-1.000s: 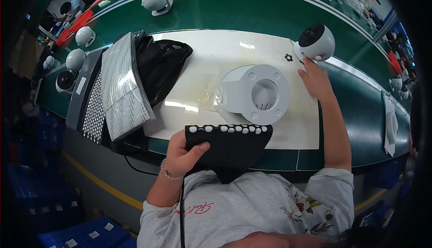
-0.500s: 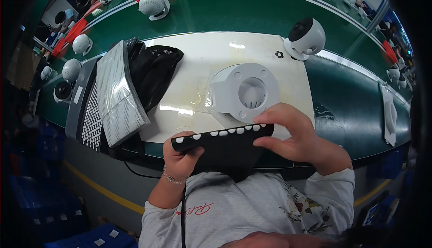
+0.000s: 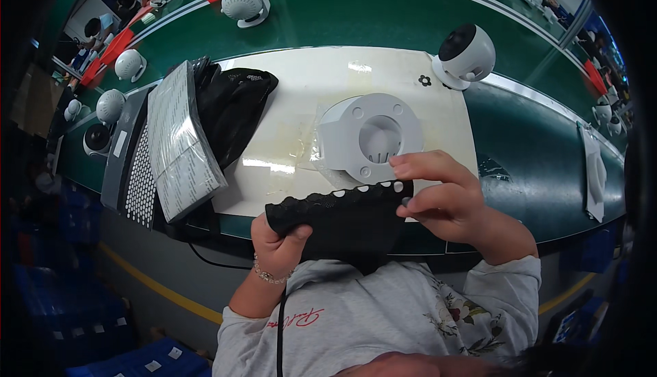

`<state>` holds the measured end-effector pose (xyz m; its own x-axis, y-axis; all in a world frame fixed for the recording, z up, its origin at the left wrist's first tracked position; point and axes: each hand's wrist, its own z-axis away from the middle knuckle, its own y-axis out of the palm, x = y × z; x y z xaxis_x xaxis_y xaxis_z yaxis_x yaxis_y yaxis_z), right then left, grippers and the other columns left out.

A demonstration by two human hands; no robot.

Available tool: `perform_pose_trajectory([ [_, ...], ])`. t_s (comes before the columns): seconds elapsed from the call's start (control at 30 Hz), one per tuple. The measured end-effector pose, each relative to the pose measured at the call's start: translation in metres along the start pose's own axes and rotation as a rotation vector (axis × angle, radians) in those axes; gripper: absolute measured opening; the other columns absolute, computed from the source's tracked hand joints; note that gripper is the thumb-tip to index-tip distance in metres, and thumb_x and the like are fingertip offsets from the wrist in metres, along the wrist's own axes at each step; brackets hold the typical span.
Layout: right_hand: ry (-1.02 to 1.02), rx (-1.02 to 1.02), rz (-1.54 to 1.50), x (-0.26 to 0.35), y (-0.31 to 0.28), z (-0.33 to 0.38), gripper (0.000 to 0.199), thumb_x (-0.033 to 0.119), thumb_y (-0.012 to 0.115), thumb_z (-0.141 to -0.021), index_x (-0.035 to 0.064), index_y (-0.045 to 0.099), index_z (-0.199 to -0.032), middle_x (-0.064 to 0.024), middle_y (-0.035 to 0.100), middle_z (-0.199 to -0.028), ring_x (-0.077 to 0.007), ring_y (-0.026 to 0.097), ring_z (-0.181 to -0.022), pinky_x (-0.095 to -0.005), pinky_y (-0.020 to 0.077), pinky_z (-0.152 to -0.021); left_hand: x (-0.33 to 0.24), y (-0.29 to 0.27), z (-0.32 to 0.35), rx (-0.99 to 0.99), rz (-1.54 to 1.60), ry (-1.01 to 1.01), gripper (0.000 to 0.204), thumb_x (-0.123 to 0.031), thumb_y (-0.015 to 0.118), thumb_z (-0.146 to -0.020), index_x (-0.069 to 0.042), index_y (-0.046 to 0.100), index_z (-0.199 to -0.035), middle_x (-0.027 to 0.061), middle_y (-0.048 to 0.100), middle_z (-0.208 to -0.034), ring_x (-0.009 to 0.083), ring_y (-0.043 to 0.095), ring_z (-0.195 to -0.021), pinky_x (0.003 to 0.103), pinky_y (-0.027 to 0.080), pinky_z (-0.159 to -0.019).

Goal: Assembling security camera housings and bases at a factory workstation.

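My left hand (image 3: 277, 243) grips the left end of a black mesh sleeve (image 3: 342, 214) edged with a row of white dots, held close to my chest over the table's front edge. My right hand (image 3: 441, 196) pinches the sleeve's right end, fingers curled on it. Just beyond my hands a white round base part (image 3: 373, 137) with a centre hole lies on clear plastic wrap on the cream work mat (image 3: 294, 96).
A white globe-shaped device with a dark face (image 3: 467, 54) stands at the mat's far right corner beside a small black flower-shaped piece (image 3: 425, 80). A pile of black mesh (image 3: 233, 107), a stack of wrapped sheets (image 3: 181, 144) and a perforated panel (image 3: 140, 178) lie left. More white globes sit on the green belt (image 3: 356, 14).
My right hand left the white globe at the far right and came back to the black sleeve, taking its right end. The sleeve has tilted and moved slightly up with both hands on it.
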<state>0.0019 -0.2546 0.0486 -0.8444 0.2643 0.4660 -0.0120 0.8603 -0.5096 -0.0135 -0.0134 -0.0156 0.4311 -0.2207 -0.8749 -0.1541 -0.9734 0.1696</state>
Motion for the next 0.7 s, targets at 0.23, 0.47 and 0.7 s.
perform_pose_trajectory([
  [0.23,0.059,0.049,0.037,0.000,0.009,0.006,0.050,-0.005,0.067,-0.067,0.0126,0.040,-0.105,-0.0092,0.058,-0.092,-0.0264,0.057,-0.088,-0.0336,0.0410,-0.071,-0.001,0.000,-0.002,0.112,-0.174,-0.010,0.016,-0.004,0.067,-0.071,0.001,0.061,-0.085,0.0049,0.058,-0.073,0.0112,0.053,-0.061,0.021,0.041,-0.055],
  [0.47,0.039,0.101,0.047,0.004,0.003,0.000,0.054,-0.011,0.063,-0.066,0.0127,0.039,-0.108,-0.0058,0.057,-0.083,-0.0242,0.058,-0.079,-0.0341,0.0417,-0.069,0.004,-0.008,0.000,0.148,-0.331,0.090,0.018,-0.002,0.069,-0.065,0.000,0.059,-0.079,0.0075,0.055,-0.067,0.0164,0.052,-0.054,0.024,0.039,-0.049],
  [0.7,0.076,-0.105,-0.116,0.007,0.025,0.002,0.057,-0.013,0.063,-0.063,0.0141,0.041,-0.109,-0.0103,0.055,-0.085,-0.0241,0.058,-0.074,-0.0330,0.0440,-0.058,0.001,-0.003,-0.007,0.222,-0.365,0.112,0.022,0.002,0.069,-0.060,-0.001,0.058,-0.079,0.0076,0.054,-0.065,0.0180,0.052,-0.053,0.025,0.039,-0.048],
])
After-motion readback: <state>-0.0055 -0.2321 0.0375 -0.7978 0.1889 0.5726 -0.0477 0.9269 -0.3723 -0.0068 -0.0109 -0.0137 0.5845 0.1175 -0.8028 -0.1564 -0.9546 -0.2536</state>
